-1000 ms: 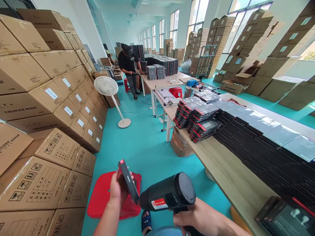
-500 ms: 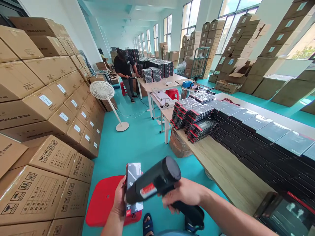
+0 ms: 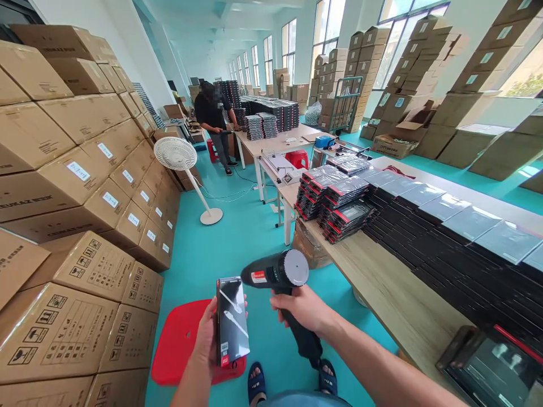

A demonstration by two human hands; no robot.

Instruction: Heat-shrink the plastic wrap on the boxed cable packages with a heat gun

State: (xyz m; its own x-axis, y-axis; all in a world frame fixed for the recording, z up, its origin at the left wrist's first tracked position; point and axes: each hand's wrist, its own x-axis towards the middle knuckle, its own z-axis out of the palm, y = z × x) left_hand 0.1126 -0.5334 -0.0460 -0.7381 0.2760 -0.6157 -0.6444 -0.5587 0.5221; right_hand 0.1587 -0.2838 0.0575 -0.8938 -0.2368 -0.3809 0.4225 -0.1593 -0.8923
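My left hand (image 3: 206,333) grips a slim product box (image 3: 233,319) by its sides, its front face up, showing a white cable picture and a red corner label. In my right hand (image 3: 303,308) is a black heat gun (image 3: 275,270), held by its handle. The gun's nozzle points left and lies just past the top right corner of the box. Below the box and my left hand is a red stool (image 3: 178,345).
Brown cartons (image 3: 76,220) are stacked along the left. A white fan (image 3: 175,154) stands ahead. On the right, a wooden table (image 3: 373,271) bears wrapped black packs (image 3: 339,198). A person (image 3: 214,121) stands at a far table.
The heat gun has moved up and away from over the box, its nozzle now near the top right corner. The box's front face is now uncovered and turned more toward the camera.
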